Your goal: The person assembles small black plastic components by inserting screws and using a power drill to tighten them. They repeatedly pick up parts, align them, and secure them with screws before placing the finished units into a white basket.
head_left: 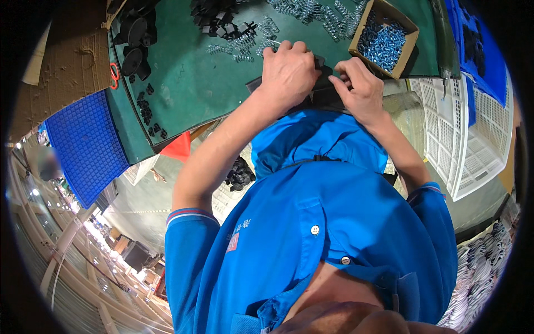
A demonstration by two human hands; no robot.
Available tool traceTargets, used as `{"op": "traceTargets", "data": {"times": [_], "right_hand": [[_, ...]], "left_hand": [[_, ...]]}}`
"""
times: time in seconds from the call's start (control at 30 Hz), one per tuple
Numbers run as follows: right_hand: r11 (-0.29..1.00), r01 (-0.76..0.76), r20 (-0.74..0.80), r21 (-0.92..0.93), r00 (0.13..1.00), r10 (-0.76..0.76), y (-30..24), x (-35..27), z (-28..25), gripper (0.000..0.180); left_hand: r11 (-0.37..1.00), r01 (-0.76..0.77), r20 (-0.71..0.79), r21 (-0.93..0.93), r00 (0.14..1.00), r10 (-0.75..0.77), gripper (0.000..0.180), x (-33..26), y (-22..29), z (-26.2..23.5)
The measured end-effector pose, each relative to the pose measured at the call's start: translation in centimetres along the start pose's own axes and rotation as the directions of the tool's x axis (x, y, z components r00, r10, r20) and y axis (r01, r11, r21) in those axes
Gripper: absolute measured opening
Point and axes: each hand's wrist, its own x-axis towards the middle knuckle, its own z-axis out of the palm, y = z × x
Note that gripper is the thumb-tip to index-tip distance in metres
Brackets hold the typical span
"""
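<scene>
- The left hand (287, 71) lies knuckles-up at the near edge of the green bench (189, 83), fingers curled down over a flat black part (320, 62) that shows between the two hands; the grip itself is hidden.
- The right hand (360, 86) sits just beside it, fingers pinched narrow at the same black part; whether it holds anything small I cannot tell.
- Loose metal springs (245, 44) lie just beyond the left hand's fingertips.
- A cardboard box of pale metal screws (384, 38) stands just beyond the right hand.
- Black plastic pieces (214, 19) lie farther beyond the left hand.
</scene>
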Motion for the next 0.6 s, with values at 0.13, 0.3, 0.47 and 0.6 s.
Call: {"op": "traceTargets", "data": {"times": [0.13,0.3,0.47,0.6], "right_hand": [[0.987,0.16,-0.113,0.027,0.981,-0.156,0.0,-0.2,-1.9,0.016],[0.859,-0.073,-0.438,-0.506,0.88,-0.184,4.3,3.4,-14.1,0.032],[0.504,-0.514,-0.212,-0.694,0.815,0.538,13.4,7.1,-18.6,0.09],[0.569,-0.476,-0.187,-0.671,0.851,0.491,13.3,9.0,-17.6,0.075]], "left_hand": [[0.999,-0.03,-0.019,0.044,0.999,0.031,0.025,0.0,0.1,-0.1],[0.993,-0.072,-0.102,0.091,0.991,0.082,0.027,-0.6,0.2,0.3],[0.994,-0.102,-0.184,0.037,0.977,0.107,0.03,-0.6,0.0,0.7],[0.996,-0.092,-0.26,-0.021,0.962,0.084,0.026,-1.1,-0.2,1.3]]}}
